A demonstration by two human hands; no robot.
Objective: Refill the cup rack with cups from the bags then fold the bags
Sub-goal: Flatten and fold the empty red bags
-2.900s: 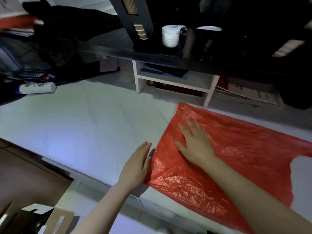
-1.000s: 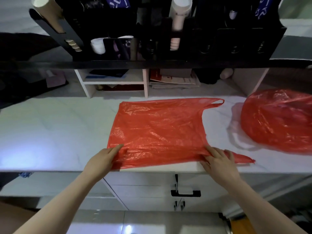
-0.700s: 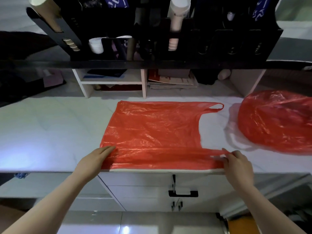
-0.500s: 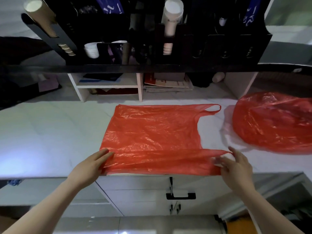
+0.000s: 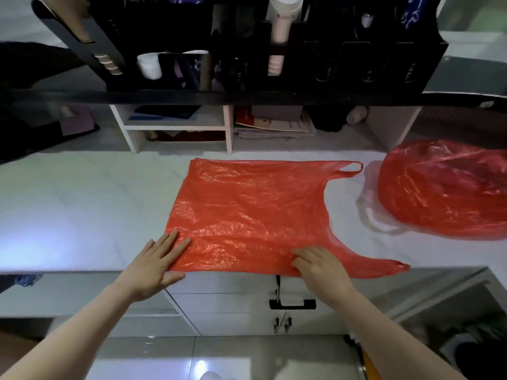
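A flattened red plastic bag (image 5: 247, 209) lies on the white counter (image 5: 82, 204), its two handles pointing right. My left hand (image 5: 155, 266) rests flat on its near left corner, fingers spread, thumb just below the bag's edge. My right hand (image 5: 321, 267) has its fingers curled on the bag's near edge, left of the near handle (image 5: 384, 266). A second red bag (image 5: 444, 187), bulging, sits at the right. Above the counter the black cup rack (image 5: 343, 64) holds a white cup stack (image 5: 281, 20), short white cups (image 5: 149, 65) and brown cups (image 5: 105, 61).
A white shelf unit (image 5: 227, 127) with papers (image 5: 274, 124) stands at the back under the rack. Clear plastic (image 5: 370, 215) lies beside the bulging bag. White drawers with a black handle (image 5: 292, 304) are below the counter's front edge.
My right hand let go of the near handle and moved left along the near edge. The raised near edge now lies flat, and my left hand has spread over the corner.
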